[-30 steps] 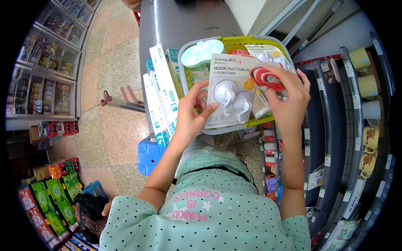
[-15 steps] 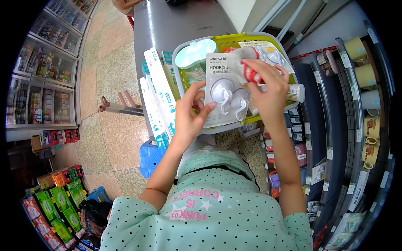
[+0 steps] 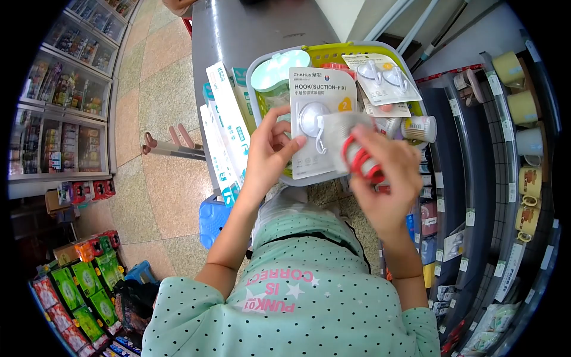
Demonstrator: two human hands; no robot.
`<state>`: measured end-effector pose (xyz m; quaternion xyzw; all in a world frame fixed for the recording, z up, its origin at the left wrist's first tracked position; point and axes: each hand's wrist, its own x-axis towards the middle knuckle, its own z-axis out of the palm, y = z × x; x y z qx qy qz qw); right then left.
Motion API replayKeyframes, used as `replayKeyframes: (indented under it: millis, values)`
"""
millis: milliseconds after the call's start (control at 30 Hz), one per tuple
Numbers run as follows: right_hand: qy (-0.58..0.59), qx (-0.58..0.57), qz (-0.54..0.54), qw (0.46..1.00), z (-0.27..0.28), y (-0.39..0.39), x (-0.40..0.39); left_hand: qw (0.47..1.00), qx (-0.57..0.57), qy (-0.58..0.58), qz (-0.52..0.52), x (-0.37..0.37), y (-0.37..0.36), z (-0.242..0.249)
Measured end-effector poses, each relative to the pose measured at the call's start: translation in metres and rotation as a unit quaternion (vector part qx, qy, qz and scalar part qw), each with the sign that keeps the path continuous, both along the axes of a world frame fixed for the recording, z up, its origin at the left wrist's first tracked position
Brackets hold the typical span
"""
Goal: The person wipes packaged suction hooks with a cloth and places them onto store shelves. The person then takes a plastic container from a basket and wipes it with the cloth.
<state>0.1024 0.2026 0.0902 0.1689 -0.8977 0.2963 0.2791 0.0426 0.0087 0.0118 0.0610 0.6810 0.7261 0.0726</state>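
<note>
My left hand (image 3: 272,152) pinches the left edge of a suction hook pack (image 3: 310,122), a flat white card held upright over the basket. In my right hand (image 3: 386,172) is a grey cloth with red trim (image 3: 344,143), perhaps a knit glove; its exact kind is blurred. The cloth lies against the front of the pack and hides its lower right part. Behind them the green and grey basket (image 3: 254,71) holds a container with a mint lid (image 3: 281,68), more hook packs (image 3: 380,80) and a white tub (image 3: 419,129).
Long white and teal boxes (image 3: 229,128) lie left of the basket on the grey table (image 3: 262,30). A blue stool (image 3: 213,221) stands below the table. Shelves with mugs (image 3: 528,178) rise at the right. Goods packs (image 3: 86,282) are stacked at lower left.
My right hand has moved down and toward me with the cloth, sweeping from the pack's upper right to its lower right. The left hand still holds the pack.
</note>
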Motion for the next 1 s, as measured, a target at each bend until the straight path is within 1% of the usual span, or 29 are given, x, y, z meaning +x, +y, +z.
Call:
replayKeyframes:
  millis: [100, 200, 300, 400, 500, 600, 800, 900, 1000]
  values:
    - [-0.037, 0.014, 0.010, 0.999, -0.010, -0.019, 0.011, 0.998, 0.047, -0.037, 0.023, 0.000, 0.002, 0.001]
    - [-0.049, 0.012, 0.025, 0.998, -0.024, -0.030, 0.015, 0.999, 0.030, -0.023, 0.022, 0.000, 0.000, 0.002]
    - [-0.061, 0.022, 0.027, 0.998, -0.031, -0.039, 0.018, 0.999, 0.043, -0.012, 0.029, 0.001, 0.002, 0.006]
    - [-0.088, 0.019, 0.028, 0.996, -0.038, -0.042, 0.017, 1.000, 0.008, -0.005, 0.029, 0.000, 0.000, 0.005]
    - [-0.104, 0.022, 0.034, 0.994, -0.041, -0.043, 0.021, 0.999, -0.002, -0.020, 0.029, 0.001, -0.002, 0.006]
    - [-0.124, 0.020, 0.041, 0.991, -0.042, -0.040, 0.024, 0.998, 0.005, -0.046, 0.032, 0.003, -0.001, 0.011]
    - [-0.159, 0.029, 0.051, 0.985, -0.050, -0.028, 0.032, 0.998, -0.011, -0.043, 0.051, 0.002, 0.002, 0.006]
    - [-0.194, 0.049, 0.037, 0.979, -0.041, -0.017, 0.037, 0.998, -0.023, -0.043, 0.047, 0.002, -0.001, 0.000]
    - [-0.210, 0.056, 0.014, 0.976, -0.027, -0.004, 0.041, 0.998, -0.006, -0.048, 0.047, 0.002, -0.001, -0.002]
